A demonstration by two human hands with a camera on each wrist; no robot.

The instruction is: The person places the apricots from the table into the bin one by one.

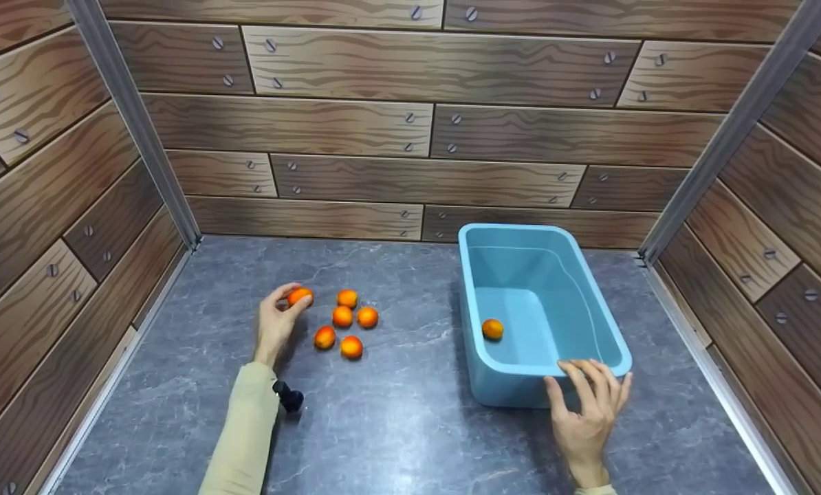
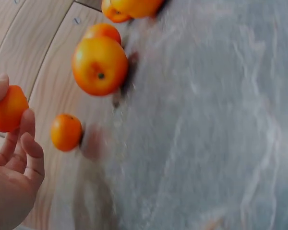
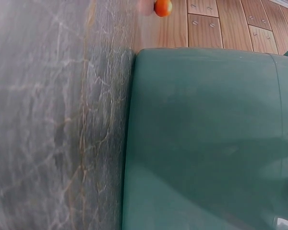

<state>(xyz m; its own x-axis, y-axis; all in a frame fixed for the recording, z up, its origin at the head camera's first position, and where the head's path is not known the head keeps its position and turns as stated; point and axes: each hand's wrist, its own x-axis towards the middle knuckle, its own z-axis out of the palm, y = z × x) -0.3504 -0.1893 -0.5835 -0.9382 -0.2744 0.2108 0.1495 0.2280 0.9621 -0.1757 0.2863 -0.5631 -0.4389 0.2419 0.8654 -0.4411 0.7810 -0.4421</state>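
My left hand (image 1: 278, 320) pinches a small tangerine (image 1: 300, 296) between thumb and fingers at the left of the table. The same held tangerine (image 2: 8, 110) shows at the left edge of the left wrist view. Just right of that hand, several more tangerines (image 1: 342, 316) lie in a loose group on the table. My right hand (image 1: 584, 411) grips the near rim of a light blue plastic tub (image 1: 476, 295), fingertips over the rim and thumb against the outer wall. Inside the tub, one tangerine (image 1: 492, 329) lies near the left wall.
Panels with a wood-plank print (image 1: 355, 130) close off the back and both sides. Metal strips (image 1: 720, 385) run along the edges of the grey marbled tabletop (image 1: 403, 426). A small black device (image 1: 289, 397) sits at the left wrist.
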